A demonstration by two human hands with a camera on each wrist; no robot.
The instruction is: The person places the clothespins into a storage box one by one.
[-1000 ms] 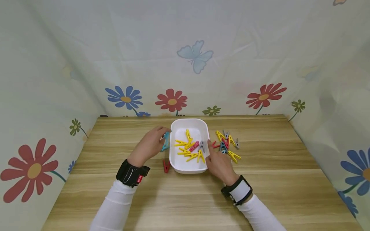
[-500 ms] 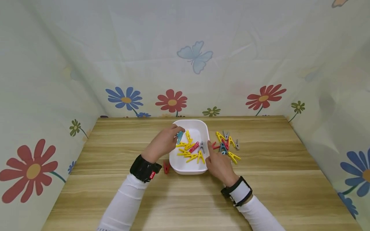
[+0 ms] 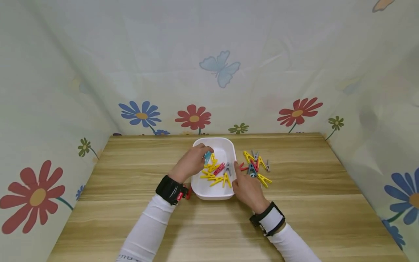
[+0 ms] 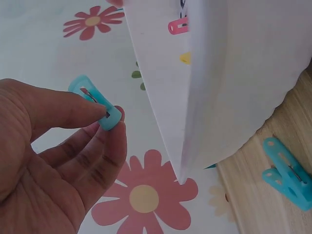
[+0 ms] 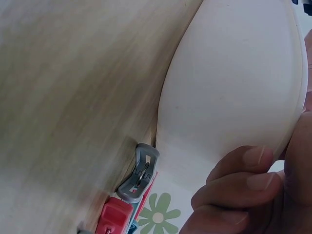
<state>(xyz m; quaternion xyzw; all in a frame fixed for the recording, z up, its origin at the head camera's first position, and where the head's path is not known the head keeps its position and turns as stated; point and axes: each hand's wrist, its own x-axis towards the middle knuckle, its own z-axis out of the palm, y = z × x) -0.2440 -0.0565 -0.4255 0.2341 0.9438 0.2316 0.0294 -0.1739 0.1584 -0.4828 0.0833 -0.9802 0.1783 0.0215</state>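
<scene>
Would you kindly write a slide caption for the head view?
The left hand pinches a blue clip over the white tub while the right hand holds its rim.

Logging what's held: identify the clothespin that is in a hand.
The blue clothespin pinched by the left hand; the others lie in the white tray or on the table.

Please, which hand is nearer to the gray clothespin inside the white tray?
Right. The right hand is at the right edge of the tray, beside the gray clothespin; the left hand is farther, to its left.
</scene>
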